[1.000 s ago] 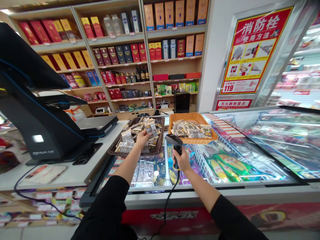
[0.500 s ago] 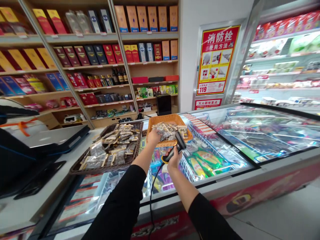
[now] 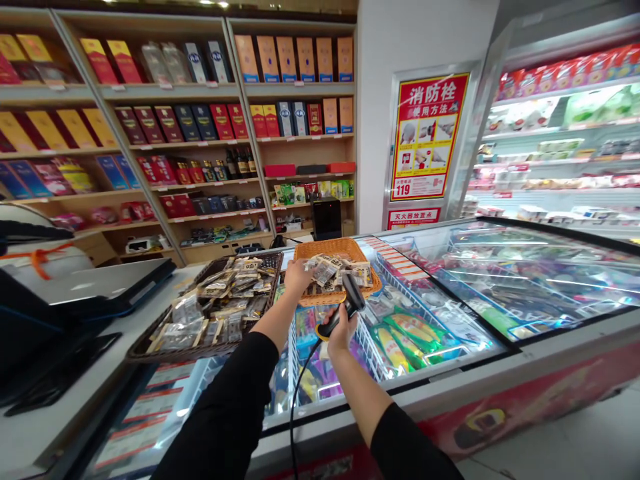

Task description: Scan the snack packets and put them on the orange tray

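- Packets (image 3: 327, 270) in the head view lie heaped, at odd angles and overlapping, inside the orange basket (image 3: 345, 248), which rests on the freezer (image 3: 480, 360).
- Left hand (image 3: 297, 279) reaches over the left side of that basket, fingers at the heap; whether its grip is apart or pinched on a packet, I cannot tell.
- Right hand (image 3: 342, 330) has its grip clamped around the handle of the scanner (image 3: 353, 293), whose head stands just in front of the heap.
- More packets fill the brown basket (image 3: 165, 355), just left of the orange one.
- Because the packets overlap, the fingers could drag out two together or tip one over the rim.
- Scanner and left hand sit close, so a short swing could make them knock.
- Its cable (image 3: 294, 407) hangs down between the arms; a forearm could snag it.
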Demonstrator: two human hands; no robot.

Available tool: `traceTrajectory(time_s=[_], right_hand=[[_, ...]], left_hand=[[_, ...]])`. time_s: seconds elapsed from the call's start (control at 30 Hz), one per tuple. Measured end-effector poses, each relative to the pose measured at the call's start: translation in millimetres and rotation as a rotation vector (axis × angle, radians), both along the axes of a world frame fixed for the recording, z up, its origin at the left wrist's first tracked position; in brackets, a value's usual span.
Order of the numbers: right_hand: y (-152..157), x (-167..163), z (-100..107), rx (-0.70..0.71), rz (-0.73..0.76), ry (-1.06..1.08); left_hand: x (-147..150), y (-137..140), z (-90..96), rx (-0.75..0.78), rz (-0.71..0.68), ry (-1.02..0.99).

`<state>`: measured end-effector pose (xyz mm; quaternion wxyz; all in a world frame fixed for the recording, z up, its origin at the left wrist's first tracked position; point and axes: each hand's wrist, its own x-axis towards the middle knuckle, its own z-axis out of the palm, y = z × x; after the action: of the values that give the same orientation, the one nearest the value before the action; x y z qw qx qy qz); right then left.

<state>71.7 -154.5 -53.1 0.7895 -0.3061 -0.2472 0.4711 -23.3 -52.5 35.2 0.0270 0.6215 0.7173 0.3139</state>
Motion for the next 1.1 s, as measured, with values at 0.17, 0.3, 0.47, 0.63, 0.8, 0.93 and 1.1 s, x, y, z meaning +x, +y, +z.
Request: traceTrajectory(time_s=[0.17, 0.3, 0.47, 0.63, 0.8, 0.93, 1.1], right_hand=[[-11.2, -15.1, -1.3, 0.003, 0.215, -0.049], [-17.1, -26.0, -6.6, 0.062, 0.408, -0.226], [-17.7, -23.9, -8.9, 0.027, 0.478, -0.196], [-21.2, -19.5, -7.1, 0.019, 0.458, -0.194], [-24.0, -21.2, -5.5, 0.015, 0.448, -0.164], [-22.6, -21.7, -7.4, 0.015, 0.461, -0.168], [-18.3, -19.8, -10.5, 0.003, 0.469, -0.172]], left_hand=[[-84.3, -40.8, 13.8, 0.002, -0.096, 0.201], [-151.8, -90.6, 13.1, -0.198, 0.072, 0.370], [-174.3, -116.8, -3.0, -0.319, 0.152, 0.553], [-162.8, -97.3, -6.0, -0.374, 0.213, 0.424], [-168.9, -84.0, -8.6, -0.273, 0.283, 0.193], [-171.1, -86.5, -20.1, -0.195, 0.064, -0.197], [-158.1, -94.2, -22.8, -0.199, -0.204, -0.260]])
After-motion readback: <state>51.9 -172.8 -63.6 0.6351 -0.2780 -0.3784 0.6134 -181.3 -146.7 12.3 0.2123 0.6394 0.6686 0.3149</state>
